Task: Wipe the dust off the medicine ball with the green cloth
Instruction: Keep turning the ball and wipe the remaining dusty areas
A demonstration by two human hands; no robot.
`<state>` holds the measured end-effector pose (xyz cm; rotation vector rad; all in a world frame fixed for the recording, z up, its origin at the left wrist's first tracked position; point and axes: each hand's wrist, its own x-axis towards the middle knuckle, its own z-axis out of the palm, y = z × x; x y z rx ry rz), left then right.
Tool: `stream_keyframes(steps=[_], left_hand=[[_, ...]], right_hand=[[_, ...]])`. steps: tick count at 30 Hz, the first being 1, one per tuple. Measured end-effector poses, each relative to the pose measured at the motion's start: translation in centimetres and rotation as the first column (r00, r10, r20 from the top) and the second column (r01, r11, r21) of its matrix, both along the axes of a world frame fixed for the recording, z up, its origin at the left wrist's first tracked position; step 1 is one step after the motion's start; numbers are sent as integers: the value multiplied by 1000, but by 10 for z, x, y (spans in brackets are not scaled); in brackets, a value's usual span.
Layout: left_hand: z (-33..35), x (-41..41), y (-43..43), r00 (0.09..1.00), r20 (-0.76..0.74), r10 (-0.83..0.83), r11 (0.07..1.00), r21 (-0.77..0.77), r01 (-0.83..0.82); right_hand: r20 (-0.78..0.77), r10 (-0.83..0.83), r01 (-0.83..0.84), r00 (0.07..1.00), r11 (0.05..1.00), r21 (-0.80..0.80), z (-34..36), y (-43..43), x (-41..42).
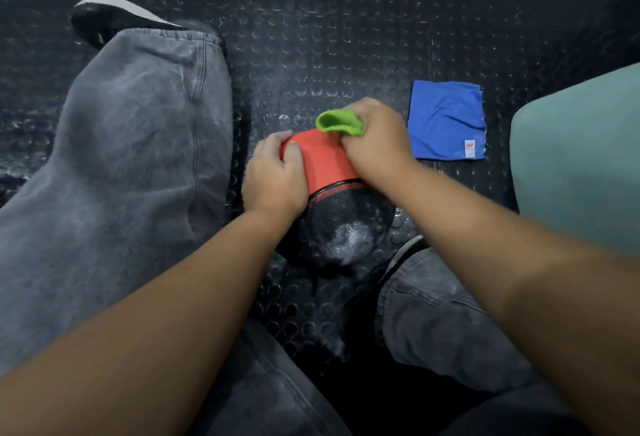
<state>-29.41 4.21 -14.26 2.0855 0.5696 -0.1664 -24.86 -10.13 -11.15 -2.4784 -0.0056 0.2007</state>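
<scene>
trousers [131, 144]: loose faded grey denim, seamed | shoe [114, 20]: black, white sole | forearms [194, 283]: bare

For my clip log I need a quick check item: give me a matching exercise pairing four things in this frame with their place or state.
1. bright green cloth
2. square blue cloth
3. red-and-black round medicine ball
4. left hand

A. lies flat on the studded black floor, untouched
B. bunched in the right hand, against the ball's red part
C. grips the ball's red side
D. shows a white dusty patch on its black part

Pairs: 1-B, 2-A, 3-D, 4-C.
</scene>
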Motion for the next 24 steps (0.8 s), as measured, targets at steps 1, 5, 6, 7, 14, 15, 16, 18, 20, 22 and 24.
stream_keyframes(steps=[1,5,6,7,14,15,16,18,20,22,24], left_hand=[[-1,3,2,1000,-2,11,1000,-11,-11],[-3,6,4,1000,4,-17,998,-53,17],[-3,3,3,999,11,-30,998,-52,31],[-2,2,4,999,16,-37,998,-50,38],[-5,14,26,1000,24,-13,998,-55,14],[-2,18,30,995,69,-77,995,70,72],[2,22,32,980,114,-161,974,181,139],[10,33,32,939,166,-300,944,191,268],[12,36,28,913,149,-379,925,48,376],[4,31,28,884,169,-435,899,39,435],[-4,28,33,891,215,-400,915,36,402]], right_hand=[[106,90,-92,990,996,9,7,5,-15],[236,358,-375,904,926,31,14,1,-34],[191,286,-302,939,951,59,8,-5,-23],[124,156,-169,980,980,106,2,-11,-10],[-262,-368,436,892,854,284,-16,-99,23],[-204,-469,511,859,784,353,-10,-108,21],[-121,-545,545,830,744,387,-3,-115,21],[1,-601,544,799,724,425,11,-108,23],[5,-533,478,846,763,435,19,-73,12],[-16,-361,338,932,857,390,12,-24,-23],[-6,-120,118,993,973,199,5,15,-63]])
